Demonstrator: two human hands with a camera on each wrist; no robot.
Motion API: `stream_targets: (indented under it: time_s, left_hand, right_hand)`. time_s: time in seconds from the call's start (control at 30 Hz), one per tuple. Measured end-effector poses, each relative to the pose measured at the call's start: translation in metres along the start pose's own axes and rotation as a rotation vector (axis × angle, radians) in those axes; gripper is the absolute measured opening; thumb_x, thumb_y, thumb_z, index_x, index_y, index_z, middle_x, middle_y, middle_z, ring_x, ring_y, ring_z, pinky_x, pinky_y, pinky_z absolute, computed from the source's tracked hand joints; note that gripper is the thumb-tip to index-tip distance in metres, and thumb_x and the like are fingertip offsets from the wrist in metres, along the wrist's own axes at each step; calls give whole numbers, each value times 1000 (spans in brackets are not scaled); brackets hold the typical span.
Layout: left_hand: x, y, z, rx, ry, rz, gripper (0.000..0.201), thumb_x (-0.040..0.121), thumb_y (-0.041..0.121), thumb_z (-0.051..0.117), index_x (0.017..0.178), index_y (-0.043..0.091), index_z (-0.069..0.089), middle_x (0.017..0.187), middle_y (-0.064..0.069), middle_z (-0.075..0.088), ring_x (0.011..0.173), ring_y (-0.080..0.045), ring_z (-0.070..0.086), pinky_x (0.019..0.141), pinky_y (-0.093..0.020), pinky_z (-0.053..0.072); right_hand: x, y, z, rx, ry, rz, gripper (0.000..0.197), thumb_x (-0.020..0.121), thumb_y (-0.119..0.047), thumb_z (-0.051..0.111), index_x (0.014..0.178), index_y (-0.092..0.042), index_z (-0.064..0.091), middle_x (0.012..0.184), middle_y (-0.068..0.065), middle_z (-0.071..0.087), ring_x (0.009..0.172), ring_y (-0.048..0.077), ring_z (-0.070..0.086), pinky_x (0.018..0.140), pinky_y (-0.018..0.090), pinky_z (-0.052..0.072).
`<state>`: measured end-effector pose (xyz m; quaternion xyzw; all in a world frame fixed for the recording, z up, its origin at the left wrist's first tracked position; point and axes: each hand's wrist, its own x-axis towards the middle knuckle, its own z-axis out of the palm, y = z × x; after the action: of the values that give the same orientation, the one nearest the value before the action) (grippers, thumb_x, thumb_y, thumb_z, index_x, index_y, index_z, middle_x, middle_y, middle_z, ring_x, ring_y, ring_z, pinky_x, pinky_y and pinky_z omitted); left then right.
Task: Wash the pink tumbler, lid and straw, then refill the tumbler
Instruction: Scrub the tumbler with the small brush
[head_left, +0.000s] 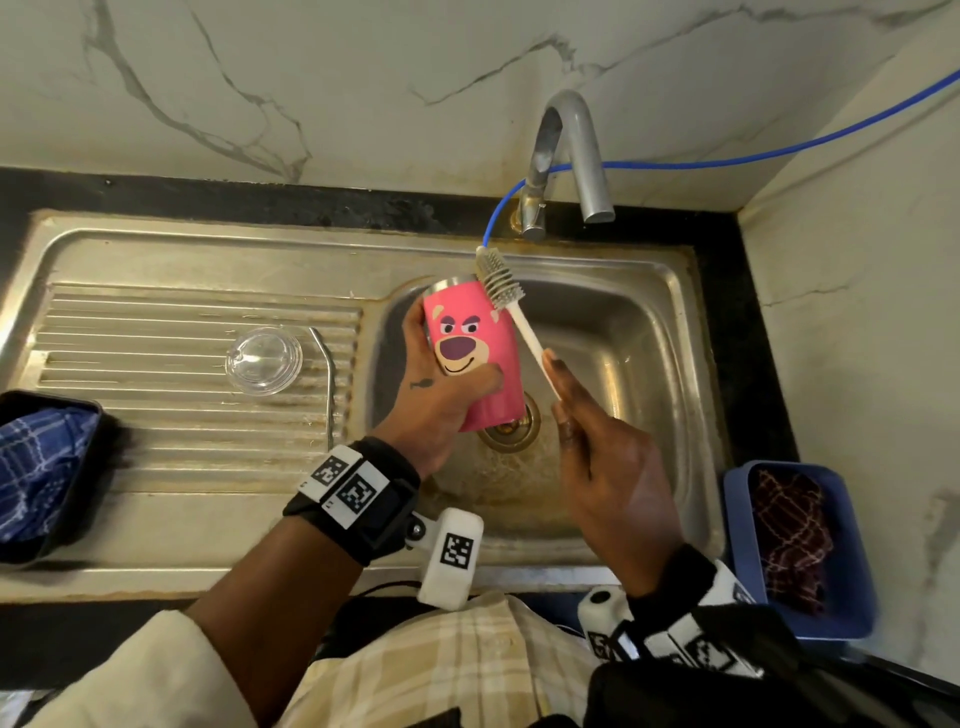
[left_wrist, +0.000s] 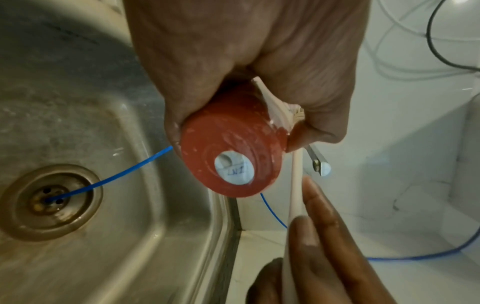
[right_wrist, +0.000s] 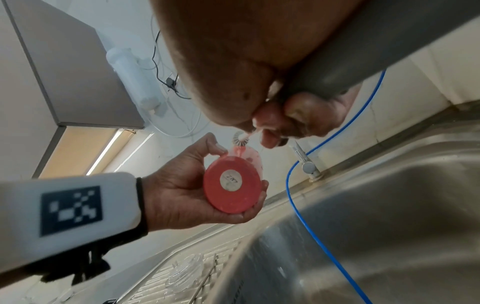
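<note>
Over the steel sink basin (head_left: 623, 332), the left hand (head_left: 441, 400) grips one pink bear-faced tumbler (head_left: 470, 348); the right hand (head_left: 602, 467) pinches one white bottle brush (head_left: 501, 286) beside its rim. One clear round lid (head_left: 264, 360) and one bent metal straw (head_left: 327, 379) lie on the drainboard (head_left: 156, 415).

Pink bear-faced tumbler (head_left: 470, 353) tilted over basin; clear lid (head_left: 263, 360) and metal straw (head_left: 328, 379) on drainboard.

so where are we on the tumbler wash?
Done: the lid and straw are off, lying on the drainboard. In hand: the left hand grips the tumbler over the sink; the right hand holds the brush at its rim. Left: lid, straw, refill.
</note>
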<state>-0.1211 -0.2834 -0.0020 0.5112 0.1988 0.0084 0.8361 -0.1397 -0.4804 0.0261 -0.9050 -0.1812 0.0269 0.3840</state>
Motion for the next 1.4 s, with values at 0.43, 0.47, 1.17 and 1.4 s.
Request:
stream_targets:
  time_s: [0.43,0.47,1.17,1.4]
  left_hand:
    - [6,4,-7,-36,0,11,100,66,3,77,153,24,32,119,-9,67,102,-23,72,78,-47,61]
    - [8,6,-6,-31,4,14,98,69,-1,74,153,24,31,119,-9,67,103,-24,72,78,-47,62]
    - [8,9,-11,24,46,-84,93,71,6,87,147,25,36,125,-6,70,113,-25,72,80,-46,63]
    - [13,8,-9,36,96,-86,84,75,12,83,143,22,36,124,-7,68,109,-22,73,79,-46,64]
  right_hand:
    - [2,-3,1,-5,-11,-8,67,106,-8,58,163,-36,38,58,-20,32,54,0,48,57,9,27]
    - [2,-3,1,0,-9,-9,67,106,-8,58,164,-36,38,58,-19,34,53,0,47,57,9,27]
    - [-12,-1,-2,29,-29,-13,61,108,-12,54,163,-34,40,60,-21,34,53,-2,45,59,8,28]
    - [-7,1,-1,41,-38,-17,64,107,-8,56,163,-33,39,69,-31,49,55,-7,46,60,6,29]
